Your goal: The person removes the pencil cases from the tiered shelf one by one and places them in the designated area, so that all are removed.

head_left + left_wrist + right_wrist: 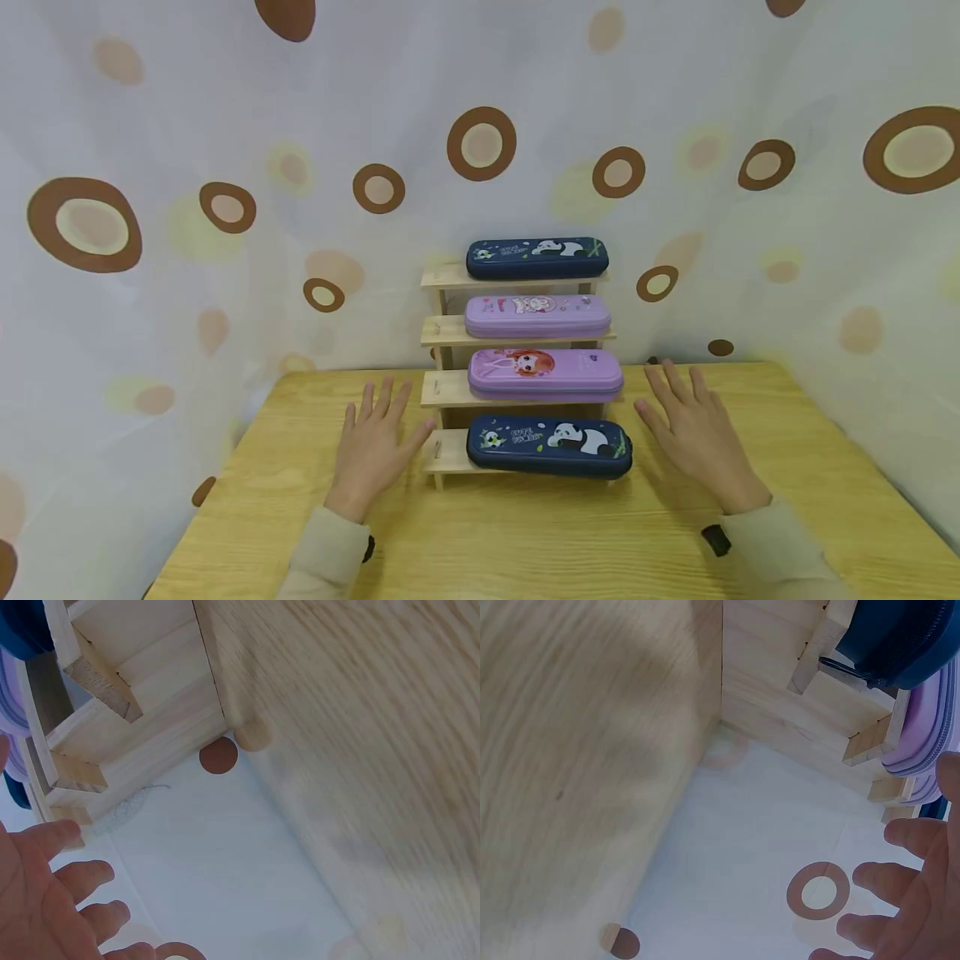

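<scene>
Wooden rack bears four cases — smooth, oblong.

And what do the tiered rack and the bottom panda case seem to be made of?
Tiered rack: wood, pale and matt, apparently unpainted; grain shows in the wrist views.
Bottom panda case: probably a moulded shell, smooth, faintly shiny, holding a rounded shape; plastic or coated foam, I can't tell.

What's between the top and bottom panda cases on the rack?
In the head view: an upper shelf with a lavender case, then a lower shelf with a girl-print purple case.
</scene>
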A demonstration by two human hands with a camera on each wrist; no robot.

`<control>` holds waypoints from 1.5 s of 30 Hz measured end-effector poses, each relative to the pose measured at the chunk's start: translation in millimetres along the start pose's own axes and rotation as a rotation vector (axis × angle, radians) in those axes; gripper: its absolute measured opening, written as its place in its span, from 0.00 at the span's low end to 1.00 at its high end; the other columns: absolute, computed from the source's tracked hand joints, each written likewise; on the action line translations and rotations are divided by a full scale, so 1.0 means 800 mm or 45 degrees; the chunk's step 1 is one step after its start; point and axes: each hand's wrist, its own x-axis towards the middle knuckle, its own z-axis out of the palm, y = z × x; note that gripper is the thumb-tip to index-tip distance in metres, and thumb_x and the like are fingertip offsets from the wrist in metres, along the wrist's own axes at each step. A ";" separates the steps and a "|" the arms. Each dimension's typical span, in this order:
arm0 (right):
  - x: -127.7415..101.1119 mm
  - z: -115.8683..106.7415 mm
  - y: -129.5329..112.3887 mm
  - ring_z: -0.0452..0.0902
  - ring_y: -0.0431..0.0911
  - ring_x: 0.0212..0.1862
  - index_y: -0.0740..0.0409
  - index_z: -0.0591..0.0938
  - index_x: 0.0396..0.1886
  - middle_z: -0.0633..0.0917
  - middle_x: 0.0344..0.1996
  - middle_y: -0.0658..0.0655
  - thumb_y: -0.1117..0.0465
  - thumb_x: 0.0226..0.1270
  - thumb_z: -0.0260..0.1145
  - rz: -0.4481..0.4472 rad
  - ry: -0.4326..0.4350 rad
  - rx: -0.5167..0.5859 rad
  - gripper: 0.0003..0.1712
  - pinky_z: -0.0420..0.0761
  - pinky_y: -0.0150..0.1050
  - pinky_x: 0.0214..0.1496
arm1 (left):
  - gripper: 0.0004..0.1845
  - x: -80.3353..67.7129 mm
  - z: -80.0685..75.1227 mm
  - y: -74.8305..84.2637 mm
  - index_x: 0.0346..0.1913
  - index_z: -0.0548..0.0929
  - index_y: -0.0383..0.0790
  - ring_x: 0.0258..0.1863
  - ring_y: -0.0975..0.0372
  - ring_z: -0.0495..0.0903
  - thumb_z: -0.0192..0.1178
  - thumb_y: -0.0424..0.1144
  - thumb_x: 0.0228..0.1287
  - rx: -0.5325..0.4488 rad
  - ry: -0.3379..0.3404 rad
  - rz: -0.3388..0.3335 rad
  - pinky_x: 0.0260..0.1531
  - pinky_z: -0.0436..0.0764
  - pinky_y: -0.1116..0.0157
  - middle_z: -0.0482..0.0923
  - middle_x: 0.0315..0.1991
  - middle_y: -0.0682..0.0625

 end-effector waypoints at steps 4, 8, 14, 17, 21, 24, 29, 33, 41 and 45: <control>0.009 -0.003 0.002 0.46 0.76 0.70 0.63 0.61 0.76 0.59 0.72 0.75 0.44 0.79 0.48 -0.067 0.069 0.000 0.36 0.54 0.74 0.63 | 0.43 0.002 0.000 0.002 0.78 0.57 0.48 0.76 0.46 0.41 0.46 0.69 0.69 -0.021 0.026 0.011 0.71 0.42 0.41 0.49 0.77 0.42; 0.023 -0.011 0.001 0.49 0.78 0.69 0.64 0.63 0.74 0.60 0.70 0.77 0.46 0.79 0.50 -0.112 0.118 0.021 0.35 0.55 0.70 0.66 | 0.42 0.004 0.000 0.004 0.78 0.58 0.46 0.76 0.45 0.42 0.47 0.68 0.69 -0.052 0.036 0.011 0.71 0.45 0.41 0.50 0.77 0.41; 0.043 -0.027 -0.003 0.51 0.77 0.69 0.65 0.64 0.73 0.61 0.70 0.76 0.46 0.80 0.50 -0.117 0.127 0.092 0.34 0.56 0.70 0.66 | 0.41 0.006 0.000 0.006 0.78 0.55 0.43 0.76 0.46 0.42 0.49 0.63 0.72 -0.197 0.004 0.035 0.72 0.46 0.44 0.46 0.78 0.42; 0.052 -0.033 -0.004 0.50 0.75 0.70 0.63 0.62 0.75 0.60 0.71 0.75 0.47 0.80 0.49 -0.116 0.111 0.155 0.34 0.53 0.70 0.68 | 0.41 0.009 0.002 0.006 0.78 0.54 0.44 0.76 0.49 0.42 0.50 0.62 0.72 -0.280 -0.015 0.042 0.72 0.48 0.45 0.46 0.78 0.43; 0.064 -0.036 -0.006 0.50 0.71 0.72 0.62 0.61 0.75 0.60 0.72 0.73 0.48 0.79 0.50 -0.129 0.125 0.280 0.34 0.52 0.69 0.69 | 0.41 0.010 0.005 0.007 0.79 0.53 0.46 0.77 0.51 0.43 0.49 0.63 0.72 -0.351 -0.008 0.026 0.71 0.51 0.46 0.46 0.78 0.45; 0.072 -0.034 -0.007 0.54 0.68 0.71 0.63 0.63 0.75 0.63 0.71 0.71 0.50 0.79 0.53 -0.148 0.175 0.405 0.33 0.55 0.67 0.69 | 0.41 0.013 0.008 0.007 0.79 0.53 0.47 0.76 0.52 0.45 0.48 0.65 0.71 -0.407 0.012 0.026 0.71 0.53 0.46 0.47 0.78 0.46; 0.083 -0.034 -0.009 0.62 0.65 0.68 0.60 0.64 0.74 0.67 0.70 0.66 0.52 0.77 0.56 -0.091 0.231 0.591 0.32 0.68 0.64 0.61 | 0.41 0.019 0.015 0.010 0.78 0.56 0.45 0.75 0.52 0.51 0.48 0.65 0.71 -0.500 0.046 0.023 0.71 0.56 0.49 0.51 0.77 0.46; 0.096 -0.034 -0.008 0.64 0.62 0.67 0.56 0.63 0.75 0.66 0.71 0.63 0.50 0.76 0.57 -0.045 0.214 0.641 0.33 0.73 0.62 0.58 | 0.39 0.021 0.020 0.016 0.77 0.58 0.44 0.74 0.51 0.54 0.52 0.60 0.72 -0.577 0.070 -0.010 0.70 0.57 0.48 0.55 0.76 0.44; 0.126 -0.040 -0.012 0.67 0.64 0.63 0.55 0.62 0.76 0.66 0.70 0.65 0.52 0.74 0.61 -0.087 0.147 0.642 0.35 0.75 0.62 0.54 | 0.36 0.026 0.028 0.022 0.76 0.58 0.47 0.73 0.51 0.55 0.52 0.59 0.73 -0.721 0.107 -0.048 0.70 0.57 0.48 0.56 0.76 0.45; 0.140 -0.045 -0.016 0.66 0.64 0.64 0.54 0.61 0.76 0.65 0.71 0.64 0.49 0.74 0.61 -0.040 0.114 0.685 0.37 0.74 0.62 0.56 | 0.35 0.029 0.031 0.025 0.76 0.59 0.48 0.73 0.51 0.56 0.52 0.57 0.73 -0.805 0.109 -0.102 0.70 0.56 0.49 0.56 0.76 0.47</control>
